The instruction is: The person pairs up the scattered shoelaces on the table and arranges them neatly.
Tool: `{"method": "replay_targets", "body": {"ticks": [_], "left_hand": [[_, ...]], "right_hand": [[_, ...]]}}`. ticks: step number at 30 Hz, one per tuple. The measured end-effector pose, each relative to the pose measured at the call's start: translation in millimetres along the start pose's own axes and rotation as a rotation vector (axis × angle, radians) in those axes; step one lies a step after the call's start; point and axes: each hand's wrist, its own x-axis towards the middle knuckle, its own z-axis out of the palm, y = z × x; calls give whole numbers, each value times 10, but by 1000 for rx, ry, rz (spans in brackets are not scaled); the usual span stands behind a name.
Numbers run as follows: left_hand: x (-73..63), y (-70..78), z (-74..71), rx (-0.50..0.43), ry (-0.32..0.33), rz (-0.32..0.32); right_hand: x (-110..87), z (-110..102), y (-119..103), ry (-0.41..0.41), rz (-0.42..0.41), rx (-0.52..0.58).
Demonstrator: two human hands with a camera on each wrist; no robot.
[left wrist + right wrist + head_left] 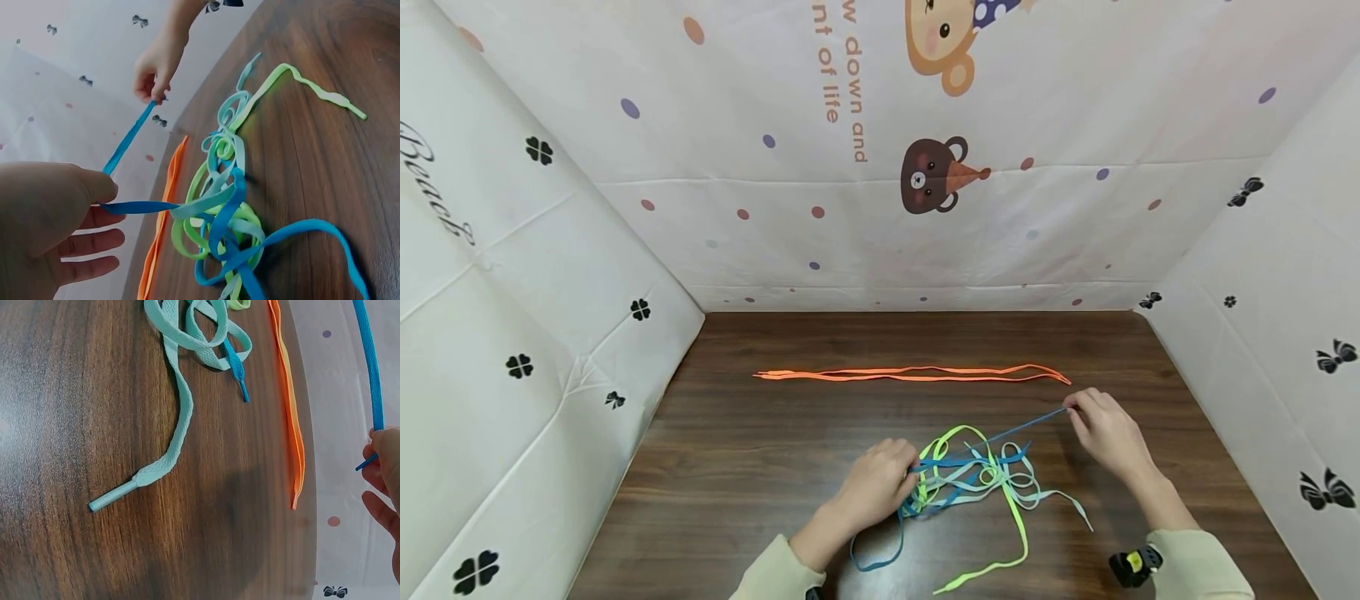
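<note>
A blue shoelace [128,144] stretches between my two hands above the table. Its tipped end is pinched by my right hand [1108,432], on the right side in the head view. My left hand [877,482] pinches the same lace between thumb and index finger, left of the tangle; the other fingers are relaxed. Below lies a loose tangle of shoelaces: a lime-green one [1018,529], a pale mint one [181,415] and more blue lengths [312,226]. Loops of these cross over each other. Which strands run under which cannot be told in the middle.
Folded orange shoelaces [880,374] lie straight along the far part of the brown wooden table [737,475]. White printed cloth [850,242] walls the table at the back and both sides. A black device with a yellow patch [1135,564] sits at the right wrist.
</note>
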Motion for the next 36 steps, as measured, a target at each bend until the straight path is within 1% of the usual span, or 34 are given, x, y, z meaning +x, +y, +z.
{"method": "replay_targets", "body": {"ticks": [5, 12, 17, 21, 25, 30, 36], "left_hand": [[-25, -67, -53, -2, 3, -2], [-63, -173, -125, -8, -13, -32], [-99, -267, -160, -4, -3, -49], [-125, -345, -183, 1, 9, -59], [-159, -428, -214, 14, 1, -69], [-218, -555, -229, -11, -14, -102], [-292, -719, -243, -72, -48, -167]], "right_hand": [[1, -6, -2, 3, -6, -5], [-3, -43, -4, -10, 2, -11], [-11, -71, 14, -17, 18, -17], [-22, -70, 28, -19, 12, -24], [-28, -53, 40, -14, 3, -21], [-37, -29, 63, -17, -1, -24], [-55, -36, 59, -28, -3, -27]]}}
